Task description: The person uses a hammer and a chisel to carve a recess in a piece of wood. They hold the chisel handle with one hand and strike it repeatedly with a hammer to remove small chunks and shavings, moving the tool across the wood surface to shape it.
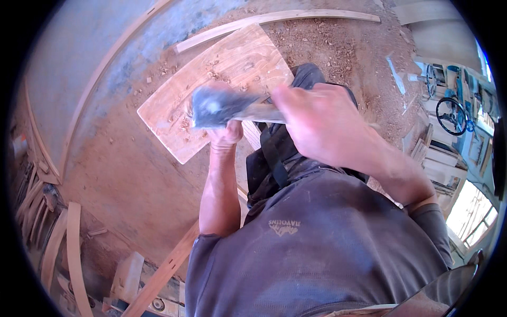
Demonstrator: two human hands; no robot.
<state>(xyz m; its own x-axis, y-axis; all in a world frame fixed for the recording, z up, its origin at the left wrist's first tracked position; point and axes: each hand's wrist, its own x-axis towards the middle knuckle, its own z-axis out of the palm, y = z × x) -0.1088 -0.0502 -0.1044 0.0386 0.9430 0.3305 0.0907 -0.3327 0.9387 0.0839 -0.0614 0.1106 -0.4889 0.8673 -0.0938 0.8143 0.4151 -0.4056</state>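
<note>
My right hand (317, 119) is closed round the wooden handle of a hatchet (214, 108), whose broad grey metal head is smeared by motion. That head hangs directly over my left hand (225, 136) and covers most of it. The left hand looks closed, with its thumb side showing. What it grips is hidden behind the hatchet head. Under both hands lies a pale wooden panel (169, 119) with slightly curved edges. Wood chips (185, 120) are scattered on its face. The panel reaches to my dark-trousered leg (309, 76).
A long curved wooden strip (280, 17) lies beyond the panel, among shavings (322, 45) on the dusty floor. Another long strip (100, 82) bends along the left. Curved wooden pieces (74, 253) are heaped at lower left. Machinery with a black handwheel (450, 116) stands at right.
</note>
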